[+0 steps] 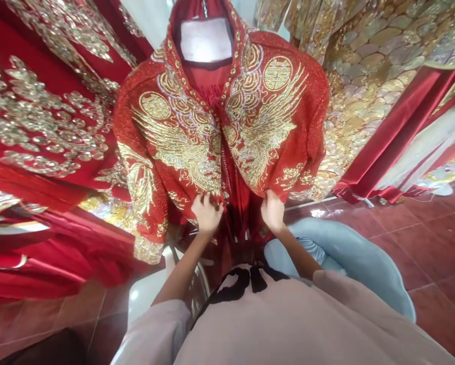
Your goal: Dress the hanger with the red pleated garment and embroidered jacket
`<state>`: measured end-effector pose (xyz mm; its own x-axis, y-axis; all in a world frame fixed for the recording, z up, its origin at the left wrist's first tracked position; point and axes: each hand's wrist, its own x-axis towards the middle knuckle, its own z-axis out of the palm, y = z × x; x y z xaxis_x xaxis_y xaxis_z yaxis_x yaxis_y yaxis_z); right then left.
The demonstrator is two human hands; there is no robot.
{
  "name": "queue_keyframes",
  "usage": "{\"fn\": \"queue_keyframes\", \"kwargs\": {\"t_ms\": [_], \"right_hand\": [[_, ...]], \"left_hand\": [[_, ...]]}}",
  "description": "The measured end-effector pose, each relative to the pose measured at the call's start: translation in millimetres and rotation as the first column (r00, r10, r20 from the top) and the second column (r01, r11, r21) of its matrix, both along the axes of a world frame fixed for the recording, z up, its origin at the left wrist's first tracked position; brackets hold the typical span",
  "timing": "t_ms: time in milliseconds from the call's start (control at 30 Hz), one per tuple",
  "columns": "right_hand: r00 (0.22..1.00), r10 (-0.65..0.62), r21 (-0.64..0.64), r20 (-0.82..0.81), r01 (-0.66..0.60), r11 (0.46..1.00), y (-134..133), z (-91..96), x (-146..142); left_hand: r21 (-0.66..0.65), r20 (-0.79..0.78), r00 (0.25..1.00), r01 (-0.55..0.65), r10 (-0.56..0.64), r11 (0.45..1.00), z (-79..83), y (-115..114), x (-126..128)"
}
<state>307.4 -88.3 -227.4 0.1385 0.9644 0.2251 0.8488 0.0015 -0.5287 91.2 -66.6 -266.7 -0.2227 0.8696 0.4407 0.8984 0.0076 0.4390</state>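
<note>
A red jacket point(197, 126) with heavy gold and silver embroidery hangs in front of me on a hanger, its front open down the middle. My left hand point(206, 213) is closed on the bottom hem of the jacket's left front panel. My right hand point(272, 210) is closed on the bottom hem of the right front panel. Both hands hold the two panels a little apart, and a red lining or skirt shows between them.
More red and gold embroidered garments point(41, 126) hang at the left, and gold scaled fabric point(372, 66) with red satin hangs at the right. A light blue chair point(364, 263) stands at my lower right on a red tiled floor point(440, 243).
</note>
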Motion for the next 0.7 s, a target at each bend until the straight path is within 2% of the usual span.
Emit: {"fn": "queue_keyframes", "kwargs": {"t_ms": [67,133,167,200,233,300,367,500,700], "right_hand": [[0.994,0.101,0.113,-0.035,-0.096,0.989,-13,11.4,-14],[0.964,0.265,0.239,-0.011,-0.255,0.937,-28,14.1,-33],[0.94,0.339,0.243,0.022,-0.334,0.911,-31,12.1,-44],[0.923,0.382,0.195,0.053,-0.385,0.902,-30,8.5,-54],[0.921,0.381,0.098,0.08,-0.388,0.917,-25,4.2,-63],[0.942,0.308,-0.116,0.133,-0.294,0.949,-7,-3.8,-73],[0.955,0.235,-0.231,0.182,-0.191,0.954,12,-8.5,-72],[0.957,0.248,-0.193,0.152,-0.217,0.957,20,-14.9,-54],[0.992,0.117,-0.193,0.051,-0.105,0.976,6,-35.5,-43]], "left_hand": [[-0.025,0.108,0.994,0.007,-0.004,1.0,4.3,5,-3],[-0.054,0.211,0.977,0.041,-0.029,0.998,5.4,4,-8],[-0.049,0.227,0.973,0.05,-0.038,0.998,4.6,3,-9],[-0.031,0.21,0.976,0.057,-0.049,0.998,2.9,0,-9],[-0.006,0.169,0.984,0.063,-0.061,0.998,0.5,-1,-7],[0.024,0.072,0.996,0.057,-0.058,0.998,-5.1,-3,-1],[-0.006,0.0,1.0,0.028,-0.028,1.0,-9.7,-1,6],[-0.081,-0.072,0.997,-0.022,0.016,0.996,-11.8,7,6],[0.003,-0.047,0.995,-0.092,0.092,0.996,-12.6,9,-5]]}}
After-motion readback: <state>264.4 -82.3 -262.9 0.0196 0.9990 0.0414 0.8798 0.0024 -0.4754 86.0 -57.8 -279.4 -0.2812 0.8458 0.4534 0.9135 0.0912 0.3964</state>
